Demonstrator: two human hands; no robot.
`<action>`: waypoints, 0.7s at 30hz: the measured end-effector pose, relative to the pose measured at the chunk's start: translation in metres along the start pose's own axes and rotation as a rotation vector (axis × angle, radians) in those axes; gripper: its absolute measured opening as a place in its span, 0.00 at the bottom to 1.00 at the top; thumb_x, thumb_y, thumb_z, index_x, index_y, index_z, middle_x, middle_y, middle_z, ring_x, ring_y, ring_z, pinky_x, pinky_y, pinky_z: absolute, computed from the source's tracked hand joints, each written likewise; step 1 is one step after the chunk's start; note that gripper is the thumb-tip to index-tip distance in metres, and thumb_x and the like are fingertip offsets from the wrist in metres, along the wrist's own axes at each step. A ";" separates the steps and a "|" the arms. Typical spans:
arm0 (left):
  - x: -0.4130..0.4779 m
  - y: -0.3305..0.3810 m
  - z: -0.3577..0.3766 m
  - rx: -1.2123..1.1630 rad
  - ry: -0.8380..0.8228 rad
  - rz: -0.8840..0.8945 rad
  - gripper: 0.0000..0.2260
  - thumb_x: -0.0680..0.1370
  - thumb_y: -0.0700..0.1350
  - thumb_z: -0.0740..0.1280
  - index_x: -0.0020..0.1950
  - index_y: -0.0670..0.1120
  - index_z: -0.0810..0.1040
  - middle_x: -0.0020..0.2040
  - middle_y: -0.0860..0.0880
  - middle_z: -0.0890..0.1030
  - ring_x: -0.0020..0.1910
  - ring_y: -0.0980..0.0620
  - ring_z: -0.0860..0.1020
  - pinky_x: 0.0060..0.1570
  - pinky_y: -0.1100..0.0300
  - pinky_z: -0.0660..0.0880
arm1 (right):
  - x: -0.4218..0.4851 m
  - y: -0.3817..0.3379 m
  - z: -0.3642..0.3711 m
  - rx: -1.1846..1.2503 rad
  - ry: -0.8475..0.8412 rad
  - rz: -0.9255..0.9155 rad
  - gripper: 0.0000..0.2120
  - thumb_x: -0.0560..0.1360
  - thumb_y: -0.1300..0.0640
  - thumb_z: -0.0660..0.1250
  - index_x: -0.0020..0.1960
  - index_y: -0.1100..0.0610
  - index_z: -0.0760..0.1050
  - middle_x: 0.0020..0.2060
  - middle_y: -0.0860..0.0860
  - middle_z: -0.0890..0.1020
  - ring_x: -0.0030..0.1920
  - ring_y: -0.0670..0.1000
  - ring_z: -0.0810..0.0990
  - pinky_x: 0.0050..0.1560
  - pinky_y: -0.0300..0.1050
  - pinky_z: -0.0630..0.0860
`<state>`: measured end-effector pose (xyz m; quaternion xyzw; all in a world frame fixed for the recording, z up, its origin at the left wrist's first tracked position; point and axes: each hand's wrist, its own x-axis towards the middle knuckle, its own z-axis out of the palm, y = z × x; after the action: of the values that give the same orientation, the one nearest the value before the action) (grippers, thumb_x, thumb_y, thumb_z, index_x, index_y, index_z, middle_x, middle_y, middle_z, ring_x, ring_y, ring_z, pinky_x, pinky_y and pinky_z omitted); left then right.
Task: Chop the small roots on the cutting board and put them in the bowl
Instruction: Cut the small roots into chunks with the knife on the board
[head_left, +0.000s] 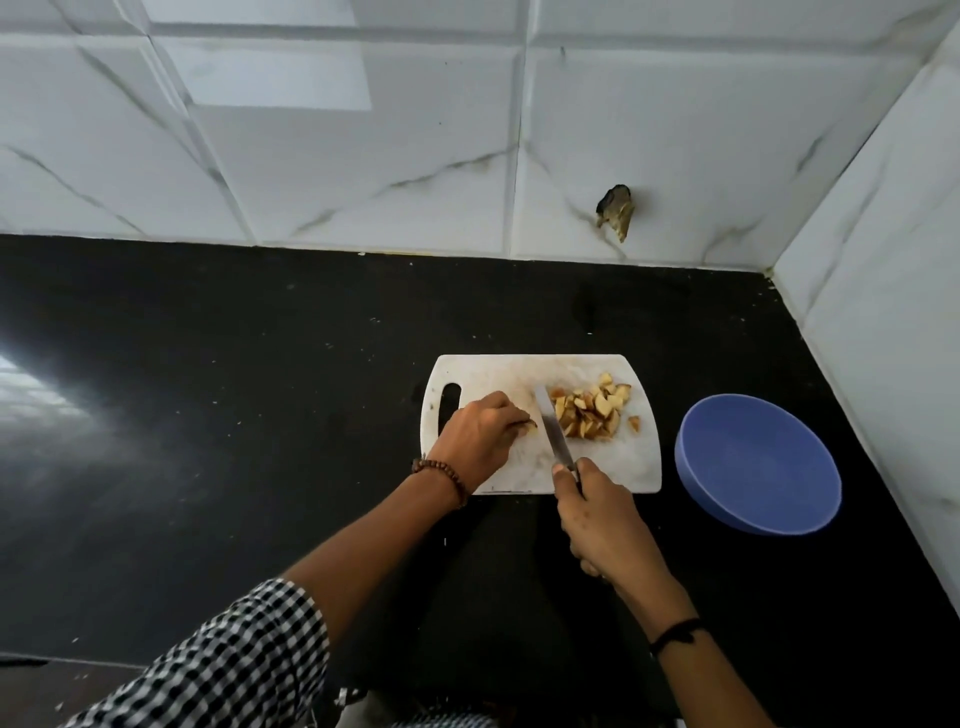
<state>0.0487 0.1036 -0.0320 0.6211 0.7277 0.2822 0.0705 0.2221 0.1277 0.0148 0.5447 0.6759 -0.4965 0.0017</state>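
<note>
A white cutting board (613, 467) lies on the black counter. On its right half sits a pile of chopped root pieces (592, 410), tan with brown skin. My left hand (480, 434) pinches a small root piece (529, 427) against the board, fingers curled over it. My right hand (605, 517) grips the handle of a knife (555, 434), whose blade points away from me and stands between the held piece and the pile. A blue bowl (758, 462) with nothing visible inside stands right of the board.
The black counter (234, 415) stretches wide to the left. White marble-look tiled walls (363, 156) close the back and the right side, with a broken hole (615, 210) in the back wall. The counter's front edge runs near my sleeve.
</note>
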 end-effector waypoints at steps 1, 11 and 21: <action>-0.002 -0.001 0.002 -0.017 0.023 0.008 0.09 0.76 0.39 0.68 0.55 0.42 0.82 0.50 0.46 0.80 0.44 0.49 0.81 0.46 0.55 0.80 | 0.001 0.000 0.001 0.007 0.006 -0.010 0.14 0.83 0.42 0.54 0.59 0.51 0.70 0.41 0.51 0.77 0.34 0.46 0.75 0.34 0.42 0.71; -0.014 -0.007 -0.003 0.057 0.008 0.040 0.14 0.75 0.56 0.66 0.54 0.50 0.82 0.57 0.52 0.78 0.53 0.55 0.76 0.48 0.62 0.75 | 0.013 0.006 0.002 0.028 -0.001 -0.015 0.13 0.83 0.42 0.54 0.61 0.48 0.68 0.38 0.50 0.76 0.32 0.44 0.74 0.33 0.41 0.70; -0.003 0.011 0.010 -0.009 0.055 -0.087 0.09 0.76 0.48 0.70 0.53 0.47 0.83 0.47 0.51 0.79 0.46 0.54 0.76 0.42 0.58 0.77 | 0.022 0.011 0.005 0.048 -0.003 -0.044 0.14 0.82 0.41 0.54 0.56 0.49 0.70 0.37 0.50 0.75 0.31 0.45 0.74 0.33 0.42 0.70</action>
<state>0.0632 0.1049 -0.0360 0.5808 0.7544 0.2989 0.0654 0.2183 0.1391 -0.0070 0.5289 0.6755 -0.5133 -0.0212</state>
